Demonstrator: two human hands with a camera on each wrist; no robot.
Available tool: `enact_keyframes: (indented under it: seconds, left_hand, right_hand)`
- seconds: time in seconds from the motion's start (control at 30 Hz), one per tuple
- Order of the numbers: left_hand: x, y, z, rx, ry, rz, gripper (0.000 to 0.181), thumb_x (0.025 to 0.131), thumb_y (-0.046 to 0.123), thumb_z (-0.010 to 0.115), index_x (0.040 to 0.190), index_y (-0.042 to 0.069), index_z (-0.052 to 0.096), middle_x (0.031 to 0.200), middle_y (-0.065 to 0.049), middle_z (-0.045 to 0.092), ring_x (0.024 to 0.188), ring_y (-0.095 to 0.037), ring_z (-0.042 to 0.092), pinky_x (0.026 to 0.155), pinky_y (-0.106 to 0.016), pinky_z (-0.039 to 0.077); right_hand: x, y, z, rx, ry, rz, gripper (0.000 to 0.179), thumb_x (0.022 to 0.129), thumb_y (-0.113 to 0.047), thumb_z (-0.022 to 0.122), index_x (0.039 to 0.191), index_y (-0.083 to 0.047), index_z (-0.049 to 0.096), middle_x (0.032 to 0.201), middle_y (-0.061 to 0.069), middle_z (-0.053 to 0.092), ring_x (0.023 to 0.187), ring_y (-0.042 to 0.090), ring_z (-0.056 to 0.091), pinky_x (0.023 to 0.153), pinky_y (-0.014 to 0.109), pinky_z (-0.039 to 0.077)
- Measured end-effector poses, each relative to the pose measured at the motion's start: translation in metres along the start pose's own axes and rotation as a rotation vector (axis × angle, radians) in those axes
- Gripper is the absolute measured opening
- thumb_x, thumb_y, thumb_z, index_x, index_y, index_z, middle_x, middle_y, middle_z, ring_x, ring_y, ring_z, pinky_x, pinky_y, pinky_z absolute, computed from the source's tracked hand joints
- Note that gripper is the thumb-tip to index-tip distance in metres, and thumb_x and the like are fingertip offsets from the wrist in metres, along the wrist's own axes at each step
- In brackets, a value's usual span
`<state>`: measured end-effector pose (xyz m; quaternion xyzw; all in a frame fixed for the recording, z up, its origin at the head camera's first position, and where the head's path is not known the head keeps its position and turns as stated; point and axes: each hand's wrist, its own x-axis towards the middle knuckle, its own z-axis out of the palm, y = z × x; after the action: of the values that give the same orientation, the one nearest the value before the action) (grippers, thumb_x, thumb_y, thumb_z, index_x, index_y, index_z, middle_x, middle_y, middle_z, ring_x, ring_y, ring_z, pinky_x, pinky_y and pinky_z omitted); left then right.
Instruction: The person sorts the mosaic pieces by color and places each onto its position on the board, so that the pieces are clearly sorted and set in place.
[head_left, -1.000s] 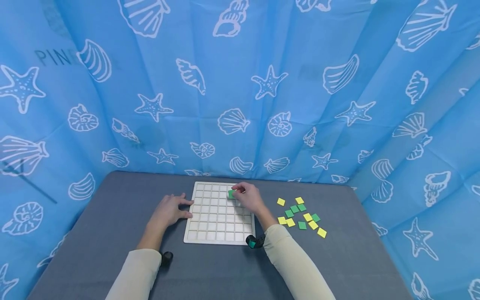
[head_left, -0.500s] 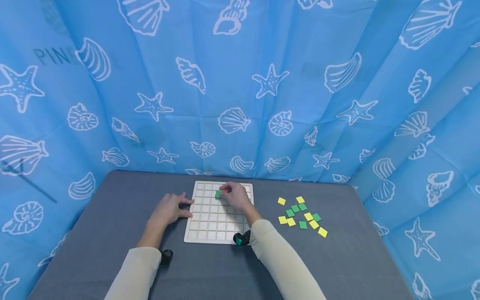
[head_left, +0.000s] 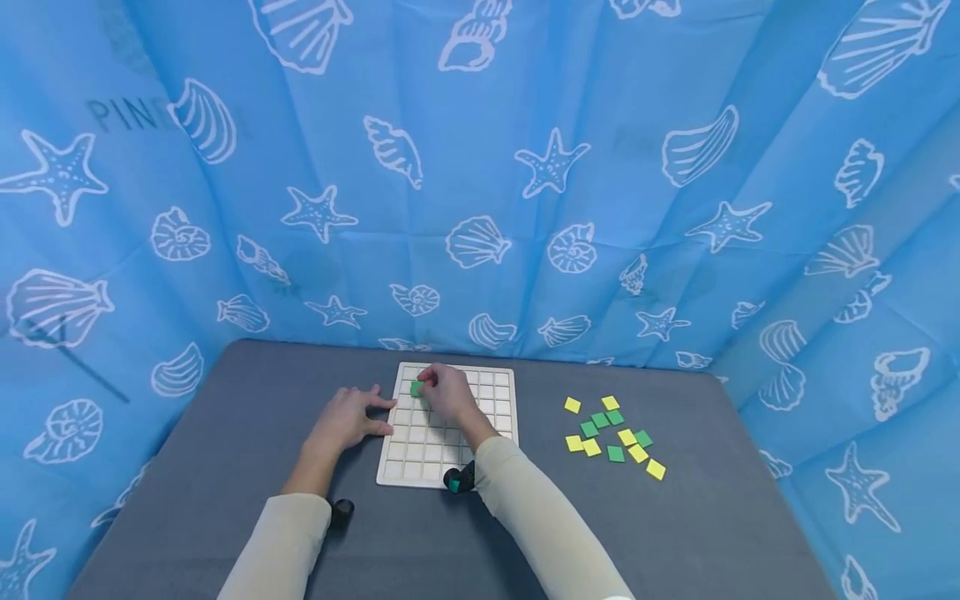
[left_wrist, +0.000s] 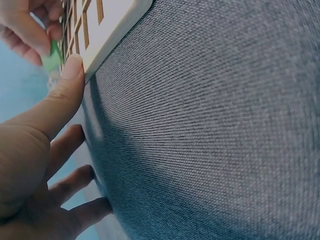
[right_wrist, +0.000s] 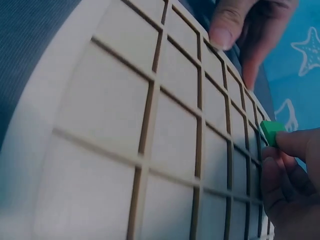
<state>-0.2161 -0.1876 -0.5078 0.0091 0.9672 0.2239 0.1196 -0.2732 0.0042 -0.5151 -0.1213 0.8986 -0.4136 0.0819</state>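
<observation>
A pale square grid board (head_left: 420, 451) with raised dividers lies on the grey table. My right hand (head_left: 448, 395) pinches a green square tile (head_left: 416, 388) between thumb and fingers, over the board's far left cells. In the right wrist view the green tile (right_wrist: 271, 131) is tilted, close over the grid. My left hand (head_left: 348, 419) rests at the board's left edge with fingers spread. Its thumb (left_wrist: 73, 67) touches the rim in the left wrist view, and the other fingertips are down on the table cloth.
Right of the board lie several loose tiles, such as a green tile (head_left: 616, 454) and a yellow tile (head_left: 656, 469). A blue curtain (head_left: 480, 167) with white shells hangs behind and beside the grey table (head_left: 720, 533).
My right hand has moved left across the far part of the board, carrying the green tile. The left hand stays at the board's edge. The head view has shifted slightly.
</observation>
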Motion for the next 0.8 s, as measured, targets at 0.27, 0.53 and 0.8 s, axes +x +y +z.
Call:
enact_keyframes:
  seconds: [0.27, 0.53, 0.8]
  left_hand:
    - [0.001, -0.001, 0.000, -0.017, -0.006, -0.013, 0.053, 0.085, 0.036, 0.082, 0.135, 0.027, 0.068, 0.162, -0.012, 0.042, 0.153, -0.049, 0.024, 0.121, -0.066, 0.026]
    - [0.004, -0.001, 0.001, -0.028, -0.015, -0.016, 0.053, 0.084, 0.036, 0.083, 0.135, 0.027, 0.068, 0.162, -0.011, 0.041, 0.153, -0.048, 0.024, 0.121, -0.066, 0.025]
    - [0.005, -0.003, 0.001, -0.027, -0.003, -0.017, 0.054, 0.083, 0.034, 0.084, 0.134, 0.026, 0.069, 0.161, -0.011, 0.043, 0.153, -0.048, 0.026, 0.120, -0.066, 0.027]
  right_hand:
    - [0.008, -0.010, 0.010, -0.076, 0.027, -0.018, 0.015, 0.098, -0.014, 0.068, 0.111, -0.010, 0.073, 0.096, 0.000, 0.071, 0.079, 0.007, 0.058, 0.072, 0.023, 0.049]
    - [0.014, -0.012, 0.013, -0.229, 0.037, -0.010, 0.015, 0.098, -0.019, 0.067, 0.111, -0.017, 0.073, 0.095, -0.004, 0.070, 0.079, 0.008, 0.061, 0.070, 0.024, 0.051]
    - [0.012, -0.011, 0.024, -0.433, 0.099, -0.072, 0.016, 0.099, -0.028, 0.068, 0.110, -0.020, 0.077, 0.103, 0.000, 0.062, 0.092, 0.015, 0.060, 0.072, 0.029, 0.055]
